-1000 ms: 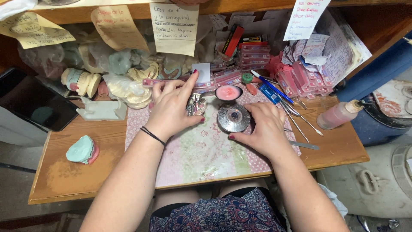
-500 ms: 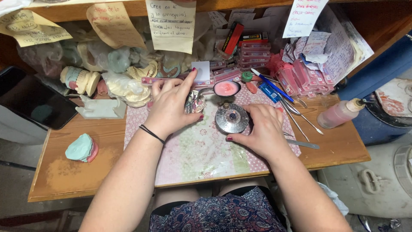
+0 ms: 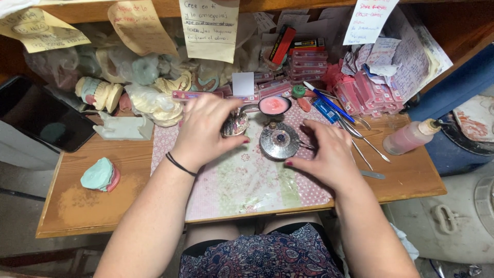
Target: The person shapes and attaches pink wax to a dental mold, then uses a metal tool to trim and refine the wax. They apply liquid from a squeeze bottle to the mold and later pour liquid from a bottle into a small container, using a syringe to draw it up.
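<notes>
My left hand (image 3: 203, 131) is closed around a small shiny metal piece (image 3: 235, 123), held just above a flowered cloth mat (image 3: 242, 180). A black band circles that wrist. To its right a round metal disc with a dark knob (image 3: 279, 140) lies on the mat. My right hand (image 3: 329, 152) curls beside the disc with its fingers apart. The thumb is below the disc and the index finger is at its upper right; it grips nothing that I can see.
A small bowl of pink material (image 3: 274, 105) sits behind the disc. Thin metal tools (image 3: 360, 136) and a squeeze bottle of pink liquid (image 3: 411, 136) lie to the right. Plaster dental casts (image 3: 98, 92), a teal mould (image 3: 99, 175) and a black tablet (image 3: 36, 116) are on the left.
My left hand has closed on the small metal piece it lay over before. My right hand has drawn back from on top of the disc to its right side.
</notes>
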